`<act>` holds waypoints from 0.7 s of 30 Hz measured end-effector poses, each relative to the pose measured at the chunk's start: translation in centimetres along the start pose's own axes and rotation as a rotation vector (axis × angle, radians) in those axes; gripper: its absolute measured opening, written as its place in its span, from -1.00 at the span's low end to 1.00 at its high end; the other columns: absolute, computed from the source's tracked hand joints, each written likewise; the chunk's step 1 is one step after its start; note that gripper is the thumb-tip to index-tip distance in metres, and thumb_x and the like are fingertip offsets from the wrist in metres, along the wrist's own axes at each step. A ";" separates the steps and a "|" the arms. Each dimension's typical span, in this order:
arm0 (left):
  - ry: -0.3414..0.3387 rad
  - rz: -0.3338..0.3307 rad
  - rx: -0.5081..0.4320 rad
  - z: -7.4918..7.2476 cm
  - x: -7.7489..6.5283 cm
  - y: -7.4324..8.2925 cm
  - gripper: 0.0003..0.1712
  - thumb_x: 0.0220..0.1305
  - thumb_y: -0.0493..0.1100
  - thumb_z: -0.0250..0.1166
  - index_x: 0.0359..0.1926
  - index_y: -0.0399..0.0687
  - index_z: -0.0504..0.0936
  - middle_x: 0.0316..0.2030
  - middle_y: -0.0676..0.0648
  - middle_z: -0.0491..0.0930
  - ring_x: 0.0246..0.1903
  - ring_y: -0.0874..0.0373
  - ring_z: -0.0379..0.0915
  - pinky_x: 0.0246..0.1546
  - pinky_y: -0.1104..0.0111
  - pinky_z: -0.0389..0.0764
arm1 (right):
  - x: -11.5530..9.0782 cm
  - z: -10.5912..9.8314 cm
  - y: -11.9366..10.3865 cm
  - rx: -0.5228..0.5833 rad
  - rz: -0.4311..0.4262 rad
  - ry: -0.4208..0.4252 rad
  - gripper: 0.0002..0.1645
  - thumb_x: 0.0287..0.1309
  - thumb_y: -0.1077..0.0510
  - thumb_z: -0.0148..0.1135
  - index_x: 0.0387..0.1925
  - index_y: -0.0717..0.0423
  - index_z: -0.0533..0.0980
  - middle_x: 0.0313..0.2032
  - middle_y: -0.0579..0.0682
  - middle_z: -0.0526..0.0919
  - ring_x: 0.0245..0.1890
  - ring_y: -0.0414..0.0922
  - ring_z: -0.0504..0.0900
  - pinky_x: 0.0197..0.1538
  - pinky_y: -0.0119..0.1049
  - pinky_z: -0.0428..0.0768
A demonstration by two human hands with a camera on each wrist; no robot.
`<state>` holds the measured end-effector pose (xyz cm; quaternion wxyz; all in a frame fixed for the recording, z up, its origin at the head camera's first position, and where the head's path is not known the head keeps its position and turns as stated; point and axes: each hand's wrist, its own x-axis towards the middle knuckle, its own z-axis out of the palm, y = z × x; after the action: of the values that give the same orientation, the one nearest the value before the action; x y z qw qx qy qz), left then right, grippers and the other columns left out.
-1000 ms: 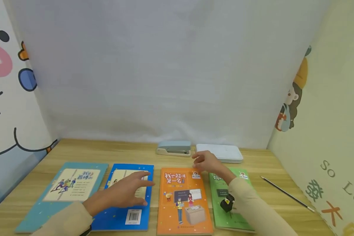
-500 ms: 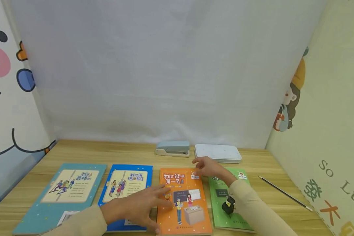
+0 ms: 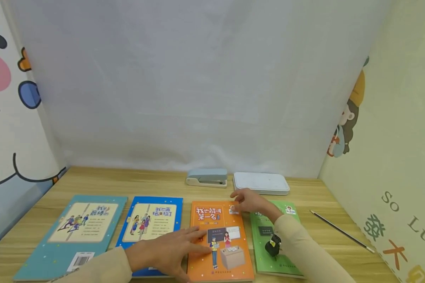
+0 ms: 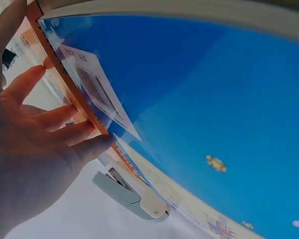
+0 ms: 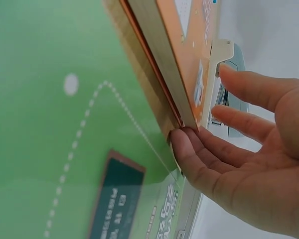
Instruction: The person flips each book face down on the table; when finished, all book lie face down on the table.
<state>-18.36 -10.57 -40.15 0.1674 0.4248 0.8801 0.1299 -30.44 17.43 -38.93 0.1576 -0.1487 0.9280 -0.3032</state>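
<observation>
The orange book (image 3: 220, 241) lies flat and face up on the table (image 3: 141, 182), between the blue book (image 3: 163, 228) and the green book (image 3: 279, 261), with a strip of wood showing on its green side. It's a bright cover: white lettering with a dark outline up top, a little portrait badge in the upper right corner, then a dark blackboard with a pale panel beside it. Below those I can see a figure in a yellow top and blue trousers, another in pinkish red, and a tan desk with papers on it. Small pale specks dot the orange. The spine carries lettering, and the page block looks thick and cream-coloured.

The person's left hand (image 3: 166, 249) has its fingers spread along the spine edge. The right hand (image 3: 249, 200) is at the far right corner, lower fingers bent and touching it, thumb held clear.
</observation>
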 end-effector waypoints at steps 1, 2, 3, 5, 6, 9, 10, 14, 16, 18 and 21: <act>-0.004 -0.007 0.002 0.0 0.0 0.1 -0.13 0.07 0.34 0.44 0.41 0.55 0.34 0.55 -0.06 0.10 0.51 -0.21 0.04 0.41 -0.15 0.27 | 0.0 0.0 -0.1 -0.008 -0.003 -0.001 -0.43 0.14 0.17 0.44 0.17 0.24 0.53 0.06 0.25 0.65 0.09 0.14 0.61 0.06 0.00 0.66; -0.008 -0.015 0.004 0.0 0.1 0.2 -0.13 0.06 0.34 0.45 0.40 0.56 0.34 0.55 -0.05 0.10 0.52 -0.20 0.04 0.42 -0.14 0.26 | 0.0 0.0 -0.1 -0.015 0.000 0.002 -0.44 0.13 0.16 0.45 0.17 0.23 0.53 0.05 0.24 0.66 0.09 0.14 0.61 0.08 0.01 0.65; -0.011 -0.024 0.006 0.0 0.1 0.2 -0.13 0.05 0.33 0.46 0.40 0.57 0.35 0.55 -0.04 0.10 0.52 -0.19 0.03 0.43 -0.13 0.25 | 0.0 0.0 -0.2 -0.020 0.000 0.003 -0.44 0.13 0.16 0.45 0.16 0.23 0.54 0.05 0.24 0.66 0.09 0.13 0.61 0.08 0.01 0.65; -0.016 -0.039 0.012 0.0 0.2 0.4 -0.13 0.04 0.33 0.47 0.39 0.59 0.35 0.55 -0.03 0.10 0.53 -0.17 0.02 0.44 -0.13 0.24 | 0.0 0.1 -0.3 -0.031 0.002 0.004 -0.44 0.12 0.15 0.46 0.16 0.22 0.54 0.04 0.23 0.66 0.08 0.13 0.61 0.08 0.02 0.65; -0.019 -0.045 0.016 0.0 0.3 0.4 -0.13 0.03 0.33 0.48 0.39 0.60 0.35 0.55 -0.02 0.10 0.53 -0.16 0.02 0.44 -0.14 0.23 | 0.0 0.1 -0.4 -0.039 0.002 0.004 -0.44 0.12 0.15 0.46 0.15 0.21 0.55 0.04 0.22 0.67 0.08 0.13 0.62 0.08 0.02 0.65; -0.019 -0.054 0.029 0.0 0.3 0.5 -0.13 0.02 0.34 0.48 0.38 0.61 0.36 0.55 -0.01 0.11 0.53 -0.17 0.02 0.40 -0.24 0.21 | 0.2 0.2 -0.5 -0.055 0.006 0.005 -0.45 0.11 0.15 0.47 0.14 0.20 0.56 0.03 0.21 0.67 0.07 0.12 0.62 0.08 0.01 0.65; -0.017 -0.051 0.036 0.0 0.3 0.5 -0.13 0.02 0.34 0.47 0.38 0.60 0.36 0.55 -0.02 0.12 0.53 -0.18 0.02 0.39 -0.29 0.20 | 0.3 0.2 -0.5 -0.058 0.008 0.005 -0.45 0.11 0.14 0.47 0.14 0.19 0.56 0.03 0.21 0.67 0.07 0.12 0.63 0.09 0.01 0.65; -0.012 -0.045 0.046 0.0 0.4 0.3 -0.13 0.02 0.36 0.46 0.38 0.60 0.36 0.55 -0.04 0.13 0.52 -0.22 0.03 0.34 -0.43 0.10 | 0.5 0.4 -0.6 -0.048 0.013 0.012 -0.45 0.11 0.16 0.47 0.15 0.21 0.55 0.00 0.22 0.67 0.03 0.10 0.64 0.05 0.00 0.65; -0.012 -0.044 0.050 0.1 0.4 0.2 -0.14 0.02 0.37 0.45 0.38 0.60 0.36 0.54 -0.03 0.13 0.51 -0.22 0.04 0.33 -0.45 0.06 | 0.5 0.4 -0.7 -0.037 0.016 0.016 -0.44 0.11 0.17 0.46 0.15 0.23 0.55 -0.02 0.22 0.67 -0.02 0.08 0.65 0.01 -0.03 0.66; -0.013 -0.048 0.052 0.1 0.4 0.2 -0.13 0.01 0.38 0.45 0.38 0.61 0.37 0.54 -0.02 0.14 0.52 -0.21 0.04 0.34 -0.46 0.03 | 0.6 0.5 -0.7 -0.025 0.014 0.021 -0.44 0.11 0.18 0.47 0.15 0.24 0.55 -0.05 0.21 0.67 -0.07 0.06 0.65 -0.05 -0.07 0.67; -0.016 -0.051 0.059 0.0 0.4 0.4 -0.12 0.00 0.40 0.45 0.38 0.61 0.37 0.54 -0.02 0.14 0.52 -0.20 0.04 0.33 -0.47 0.02 | 0.8 0.8 -0.5 -0.002 0.017 0.024 -0.43 0.10 0.18 0.47 0.14 0.25 0.55 -0.10 0.17 0.66 -0.15 0.00 0.64 -0.14 -0.13 0.66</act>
<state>-18.36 -10.02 -40.08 0.1651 0.4082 0.8927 0.0960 -30.80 16.37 -39.38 0.1487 -0.1374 0.9314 -0.3026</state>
